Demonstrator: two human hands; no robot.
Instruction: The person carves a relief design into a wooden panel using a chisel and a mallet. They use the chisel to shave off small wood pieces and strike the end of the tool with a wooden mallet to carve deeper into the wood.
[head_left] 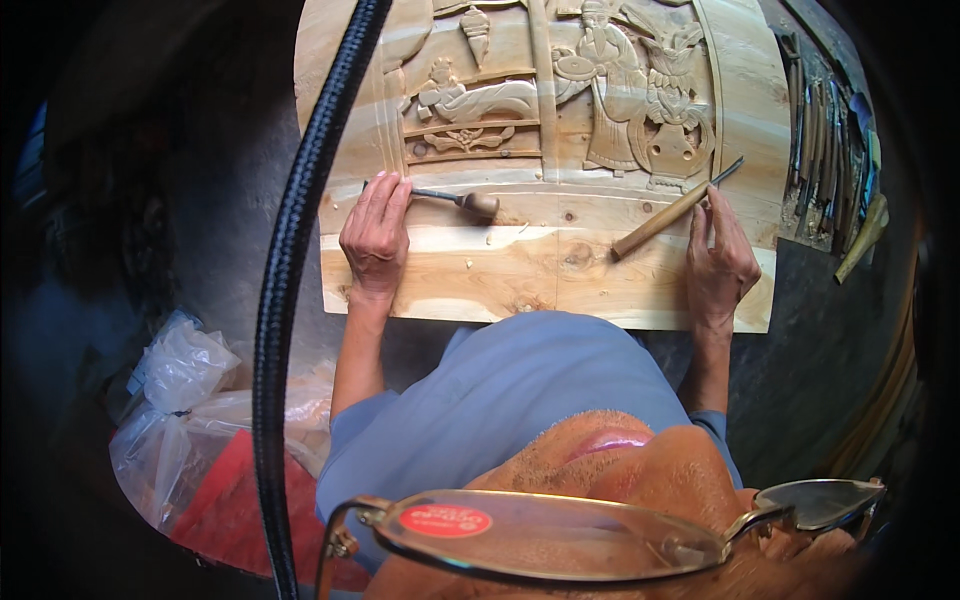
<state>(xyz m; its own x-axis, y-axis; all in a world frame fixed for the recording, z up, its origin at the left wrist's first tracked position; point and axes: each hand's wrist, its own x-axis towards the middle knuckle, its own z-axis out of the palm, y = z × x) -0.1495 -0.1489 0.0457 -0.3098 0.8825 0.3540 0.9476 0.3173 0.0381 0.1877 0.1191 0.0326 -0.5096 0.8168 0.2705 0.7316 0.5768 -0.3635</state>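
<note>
A pale wooden panel (pixel 450 270) carved in relief lies before me. My left hand (pixel 375 240) rests at its near left part, with fingers bent together over the thin metal shaft of a carving chisel (pixel 478 204). That chisel's short, rounded brown handle points right. On the near right part, my right hand (pixel 722 255) pinches a second carving chisel (pixel 660 222) near where the dark blade meets the long wooden handle. This one slants, its blade toward the far right and its handle end toward the panel's middle. The undersides of both hands' fingers are hidden.
Carved figures (pixel 620 90) cover the far part of the panel, and small wood chips lie on its near part. Several long tools (pixel 825 140) lie in a row at the right. A black braided cable (pixel 290 250) crosses the left. Plastic bags (pixel 185 370) sit at lower left.
</note>
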